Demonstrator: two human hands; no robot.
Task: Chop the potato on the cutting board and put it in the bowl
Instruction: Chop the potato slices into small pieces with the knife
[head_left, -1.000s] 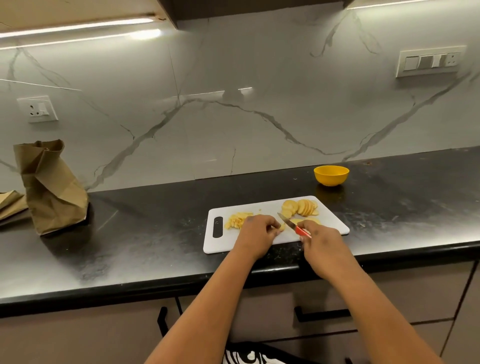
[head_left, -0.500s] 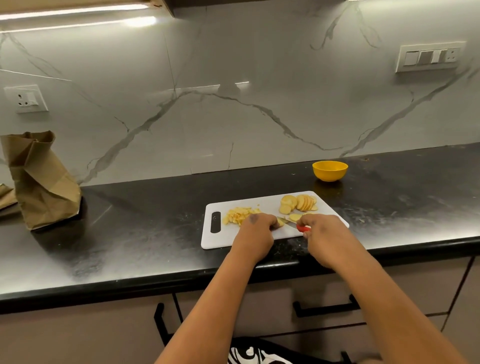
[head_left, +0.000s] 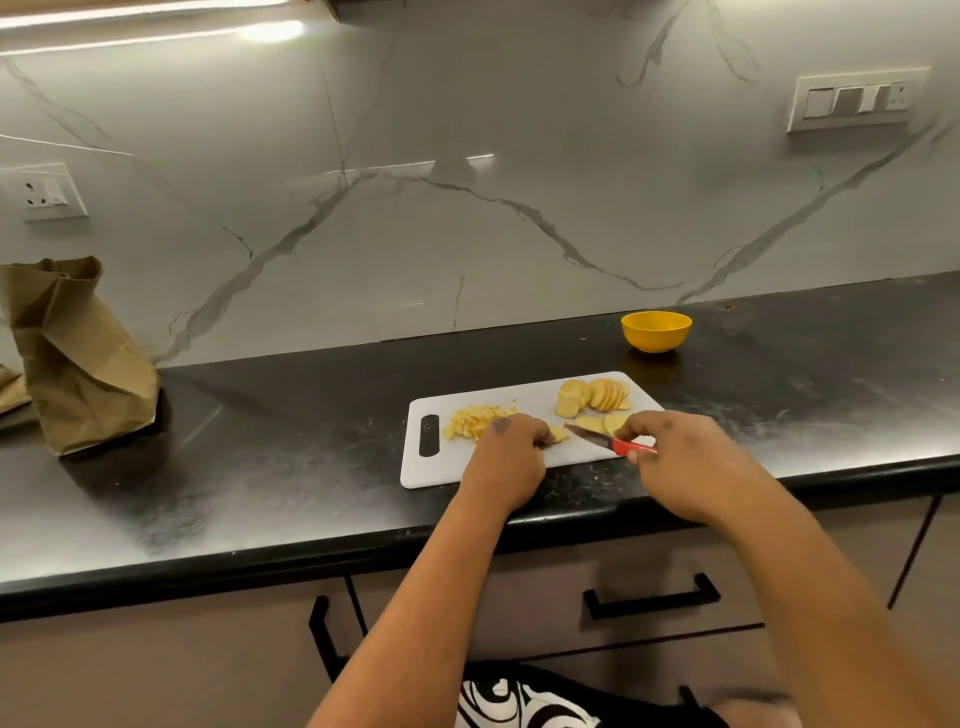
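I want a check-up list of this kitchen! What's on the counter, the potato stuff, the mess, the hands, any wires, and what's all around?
Surface: black countertop, streaky with pale smears.
Job's things: white cutting board near the front edge; chopped potato bits on its left part, round potato slices fanned on its right part; yellow bowl behind the board, apart from it, its inside hidden.
Clutter: crumpled brown paper bag standing at the left.
Hands: left hand presses a potato piece on the board; right hand grips a red-handled knife, blade pointing left.
Cables: nothing seen.
Surroundings: marble wall, wall socket, switch panel, drawer handle.
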